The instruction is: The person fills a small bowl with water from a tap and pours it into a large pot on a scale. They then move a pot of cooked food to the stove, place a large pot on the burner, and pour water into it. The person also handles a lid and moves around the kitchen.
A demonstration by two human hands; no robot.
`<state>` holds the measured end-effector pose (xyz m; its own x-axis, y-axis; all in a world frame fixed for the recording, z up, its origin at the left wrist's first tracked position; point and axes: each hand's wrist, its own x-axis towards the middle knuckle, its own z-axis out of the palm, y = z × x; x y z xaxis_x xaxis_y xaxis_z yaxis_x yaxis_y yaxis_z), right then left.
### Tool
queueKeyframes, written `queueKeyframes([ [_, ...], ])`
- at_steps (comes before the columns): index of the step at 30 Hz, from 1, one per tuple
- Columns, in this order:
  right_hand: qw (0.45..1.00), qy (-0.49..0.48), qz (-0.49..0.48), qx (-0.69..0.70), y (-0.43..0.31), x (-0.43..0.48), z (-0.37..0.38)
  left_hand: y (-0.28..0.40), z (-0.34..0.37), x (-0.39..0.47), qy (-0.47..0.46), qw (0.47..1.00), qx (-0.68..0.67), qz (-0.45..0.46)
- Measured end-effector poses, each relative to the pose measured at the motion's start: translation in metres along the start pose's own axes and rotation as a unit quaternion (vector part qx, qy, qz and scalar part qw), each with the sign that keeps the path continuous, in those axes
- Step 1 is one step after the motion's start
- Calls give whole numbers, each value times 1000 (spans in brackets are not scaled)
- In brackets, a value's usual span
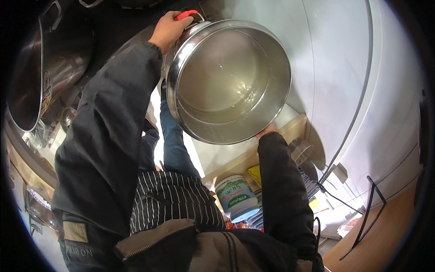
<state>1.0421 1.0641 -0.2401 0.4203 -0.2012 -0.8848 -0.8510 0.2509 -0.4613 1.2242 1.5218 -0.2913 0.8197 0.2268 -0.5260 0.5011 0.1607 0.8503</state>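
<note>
A large stainless steel pot (282,91) is tilted towards me, with cloudy, pale liquid (221,71) inside it. My left hand (171,30) grips its red-covered handle (186,14) at the upper left. At the lower right of the pot is my right hand (267,130), holding its side; the rim hides most of the fingers, so whether a second handle is there cannot be seen. Light glints off the liquid's surface. My legs and a striped apron (176,197) are below the pot.
Another large steel pot (63,64) stands on the left, near a round metal lid or bowl (68,117). A white plastic tub (236,197) bearing writing sits below, beside a yellow packet (255,174). A white wall (336,61) curves along the right, with a black wire bracket (368,210).
</note>
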Motion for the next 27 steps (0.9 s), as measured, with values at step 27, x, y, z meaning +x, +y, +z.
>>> queueKeyframes([
  [27,935,265,-163,-168,-133,-34,3,19,-3,-144,-159,954,241,85],
])
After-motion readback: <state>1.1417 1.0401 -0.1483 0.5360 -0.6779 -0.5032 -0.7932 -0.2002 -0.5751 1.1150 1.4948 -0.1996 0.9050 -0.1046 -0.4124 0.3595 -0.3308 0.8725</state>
